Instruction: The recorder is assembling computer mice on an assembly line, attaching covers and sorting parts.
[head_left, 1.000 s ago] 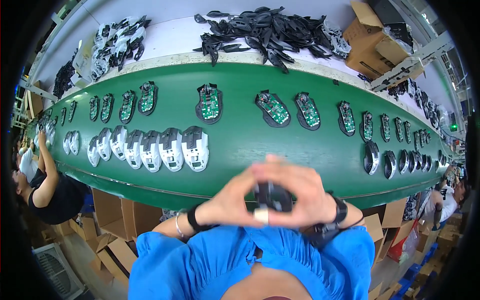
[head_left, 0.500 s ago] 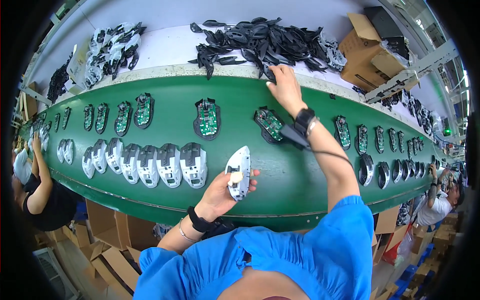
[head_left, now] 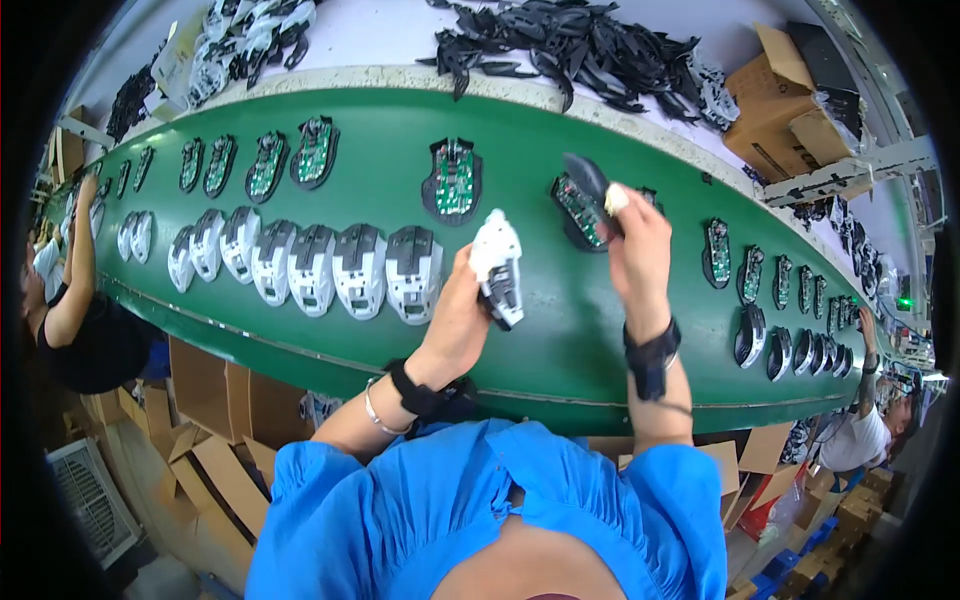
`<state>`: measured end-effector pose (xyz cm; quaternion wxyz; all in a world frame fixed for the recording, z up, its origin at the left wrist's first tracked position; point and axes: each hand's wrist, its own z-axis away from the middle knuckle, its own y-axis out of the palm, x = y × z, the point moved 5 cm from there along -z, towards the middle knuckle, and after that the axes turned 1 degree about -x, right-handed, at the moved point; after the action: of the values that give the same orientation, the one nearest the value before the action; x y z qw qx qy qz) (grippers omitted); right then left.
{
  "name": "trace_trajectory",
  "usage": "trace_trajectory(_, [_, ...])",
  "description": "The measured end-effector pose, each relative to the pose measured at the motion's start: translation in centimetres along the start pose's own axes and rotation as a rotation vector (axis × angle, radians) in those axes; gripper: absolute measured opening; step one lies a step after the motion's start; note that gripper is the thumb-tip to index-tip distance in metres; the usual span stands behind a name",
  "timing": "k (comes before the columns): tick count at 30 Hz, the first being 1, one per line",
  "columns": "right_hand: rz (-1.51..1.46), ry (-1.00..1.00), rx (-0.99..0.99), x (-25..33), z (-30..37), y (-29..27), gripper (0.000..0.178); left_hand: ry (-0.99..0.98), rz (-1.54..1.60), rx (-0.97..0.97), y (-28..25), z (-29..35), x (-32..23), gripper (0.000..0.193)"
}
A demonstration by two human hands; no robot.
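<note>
Dead centre of the frame, there it was: the white-and-black mouse shell (head_left: 500, 262), my left hand (head_left: 458, 318) closed snugly along its side. Right of centre, my right hand (head_left: 642, 245) had a curved black side piece (head_left: 588, 178) in a tight thumb-and-finger pinch, overlapping in view a circuit-board base (head_left: 576, 210). Firm on the shell, light on the piece, nothing brushing the boards: that, I judged, was good handling. Now the count! Centre left on the green belt (head_left: 545, 375), seven near shells (head_left: 312, 268); farther left, two smaller shells (head_left: 144, 237). Above, five broad bases (head_left: 454, 180), two slimmer ones beyond. Top, a heap of black parts (head_left: 600, 45), too tangled to count; upper right, one open cardboard box (head_left: 757, 100).
</note>
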<state>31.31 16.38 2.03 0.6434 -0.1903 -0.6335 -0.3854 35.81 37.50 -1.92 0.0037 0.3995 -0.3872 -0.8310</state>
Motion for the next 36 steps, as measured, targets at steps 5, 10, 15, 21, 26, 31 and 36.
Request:
trace_trajectory(5, [0.092, -0.034, 0.14, -1.5, 8.7, 2.7, 0.023, 0.112, 0.065, 0.031, 2.8, 0.6, -0.1, 0.042])
trace_trajectory(10, [0.077, -0.094, 0.054, 0.1, 8.3, 2.0, 0.022, 0.243, -0.109, 0.053, 2.2, 1.4, -1.6, 0.044])
trace_trajectory(15, [0.021, -0.254, 0.097, 1.7, 10.2, 4.3, 0.034, 0.215, -0.095, 0.036, 1.3, 1.0, -1.4, 0.052])
trace_trajectory(21, [0.29, -0.25, 0.193, 1.0, 10.8, 6.0, 0.033, 0.2, -0.093, 0.053, 1.5, 1.2, -2.0, 0.056])
trace_trajectory(26, [0.519, -0.673, 0.242, 2.5, 11.5, 6.9, 0.029, 0.164, -0.117, 0.096, 1.2, 1.2, -2.2, 0.06])
trace_trajectory(31, [0.452, -0.562, 0.245, 1.8, 11.3, 7.0, 0.032, 0.107, -0.11, 0.075, 1.4, 1.7, -3.0, 0.065])
trace_trajectory(36, [0.485, -0.412, 0.262, 1.5, 11.5, 7.5, 0.033, 0.112, -0.037, 0.065, 0.6, 1.9, -2.7, 0.056])
